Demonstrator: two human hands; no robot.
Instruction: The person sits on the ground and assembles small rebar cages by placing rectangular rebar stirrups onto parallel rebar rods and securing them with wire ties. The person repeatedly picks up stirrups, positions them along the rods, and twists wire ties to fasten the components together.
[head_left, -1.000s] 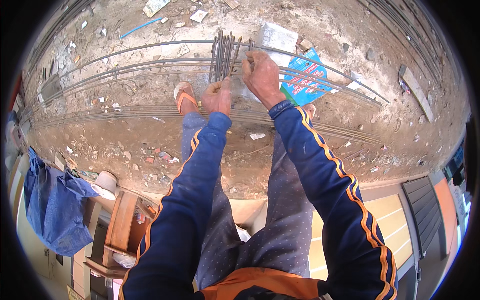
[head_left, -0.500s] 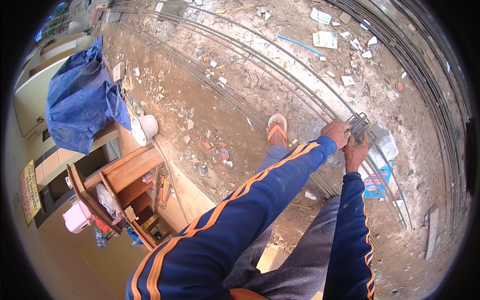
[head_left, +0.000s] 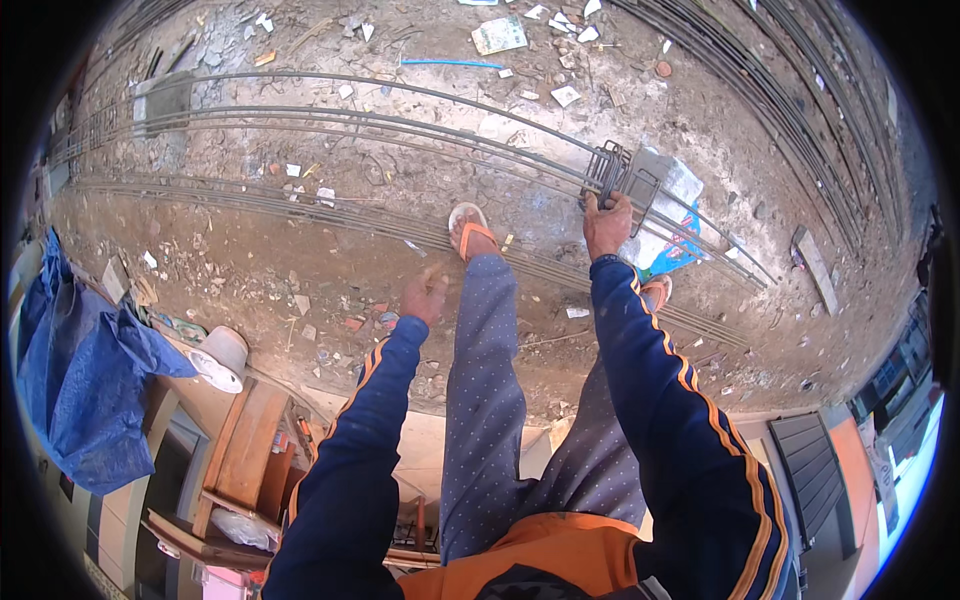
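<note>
Steel stirrups (head_left: pixel 612 172) clamped in right hand (head_left: pixel 607 222) grip; left hand (head_left: pixel 425 297) loosely curled, empty.

The bundle of stirrups (head_left: pixel 612 172) sits on the long steel bars (head_left: pixel 400 115), which run left to right across the dirt ground (head_left: pixel 300 250). Just below the bundle the right hand (head_left: pixel 607 225) touches it, while the left hand (head_left: pixel 424 298) hangs well to its lower left, apart from the bars. A sandalled foot (head_left: pixel 470 230) stands left of the bundle by the bars, a flat sack (head_left: pixel 672 210) lies right of the bundle, and a cloth (head_left: pixel 70 390) lies far to its lower left.
</note>
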